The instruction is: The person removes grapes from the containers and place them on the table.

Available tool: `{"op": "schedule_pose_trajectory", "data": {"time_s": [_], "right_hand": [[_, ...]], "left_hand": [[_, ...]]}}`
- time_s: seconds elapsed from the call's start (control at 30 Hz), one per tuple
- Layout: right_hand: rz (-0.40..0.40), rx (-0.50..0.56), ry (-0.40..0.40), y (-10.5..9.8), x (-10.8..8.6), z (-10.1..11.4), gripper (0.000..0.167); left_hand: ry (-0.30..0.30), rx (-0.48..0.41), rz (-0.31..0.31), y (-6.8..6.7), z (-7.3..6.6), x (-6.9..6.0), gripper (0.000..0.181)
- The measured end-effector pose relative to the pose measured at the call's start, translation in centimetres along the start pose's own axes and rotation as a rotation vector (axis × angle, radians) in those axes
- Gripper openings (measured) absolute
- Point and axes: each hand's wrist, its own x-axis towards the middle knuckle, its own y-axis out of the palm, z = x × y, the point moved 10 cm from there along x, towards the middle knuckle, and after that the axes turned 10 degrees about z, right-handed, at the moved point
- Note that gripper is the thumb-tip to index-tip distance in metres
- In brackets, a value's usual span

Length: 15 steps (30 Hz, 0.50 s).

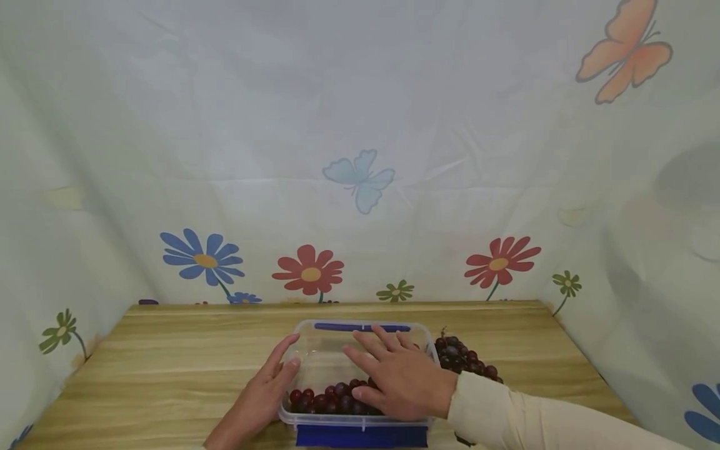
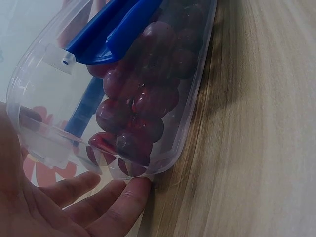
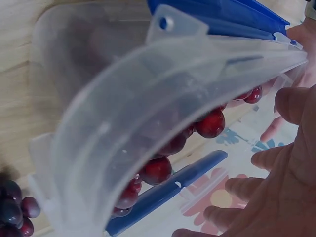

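A clear plastic box (image 1: 315,369) with blue latches stands at the table's front, several dark red grapes (image 1: 330,399) inside along its near side. My left hand (image 1: 260,390) rests against the box's left side, thumb by the rim; in the left wrist view its fairly straight fingers (image 2: 118,210) touch the lower corner. Over the right half of the box, my right hand (image 1: 406,378) lies flat, palm down, fingers spread; it hides part of the grapes. Whether a clear lid lies beneath that palm, I cannot tell. The near blue latch (image 1: 362,435) sticks outward.
More dark grapes (image 1: 464,357) in a bunch lie on the table just right of the box. The wooden tabletop (image 1: 185,356) ends at a flowered cloth backdrop (image 1: 360,237), which also rises on both sides.
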Motion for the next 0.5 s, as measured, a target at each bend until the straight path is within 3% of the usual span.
{"op": "schedule_pose_trajectory", "data": {"time_s": [0.3,0.5], "right_hand": [[0.049,0.006,-0.084,0.3,1.2,1.2,0.069],[0.090,-0.055,-0.133,0.6,2.4,2.1,0.074]], "left_hand": [[-0.004,-0.059,0.009,0.2,0.2,-0.2,0.063],[0.002,-0.084,0.011,0.2,0.2,-0.3,0.062]]}}
